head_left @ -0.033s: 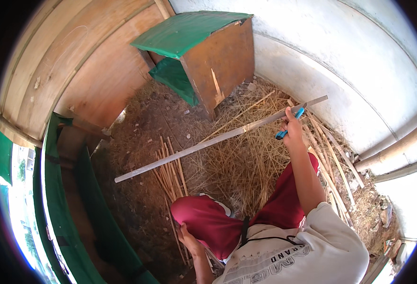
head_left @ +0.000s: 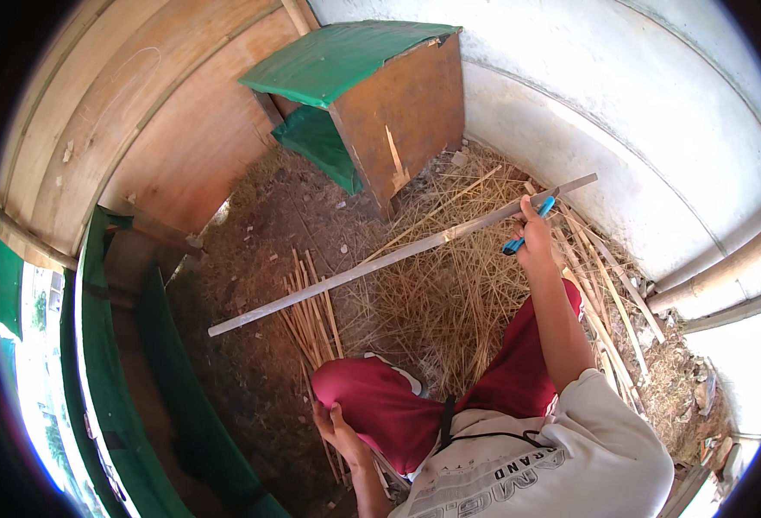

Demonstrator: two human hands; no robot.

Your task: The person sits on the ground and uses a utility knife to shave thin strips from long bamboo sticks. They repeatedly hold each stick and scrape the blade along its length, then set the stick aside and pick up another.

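Observation:
My right hand (head_left: 532,235) is closed round a long, pale grey-brown bamboo strip (head_left: 337,281), gripping it near its right end. The strip slants across the view, its far left end over bare soil. In the same hand is a blue and black utility knife (head_left: 546,207); I cannot make out its blade. My left hand (head_left: 344,434) is beside my left knee, thumb and fingers apart, holding nothing. Under the strip, left of the middle, a bundle of thin bamboo sticks (head_left: 311,324) lies on the ground near that knee.
A wooden box with a green cover (head_left: 398,104) stands at the back. Shavings (head_left: 445,302) cover the ground before me. Longer split strips (head_left: 605,302) lie at my right along the white wall (head_left: 605,95). A green-lined wooden trough (head_left: 122,371) runs along the left.
My left hand has lifted slightly up and left beside the knee, and its fingers have spread. The right hand and the strip are nearly still.

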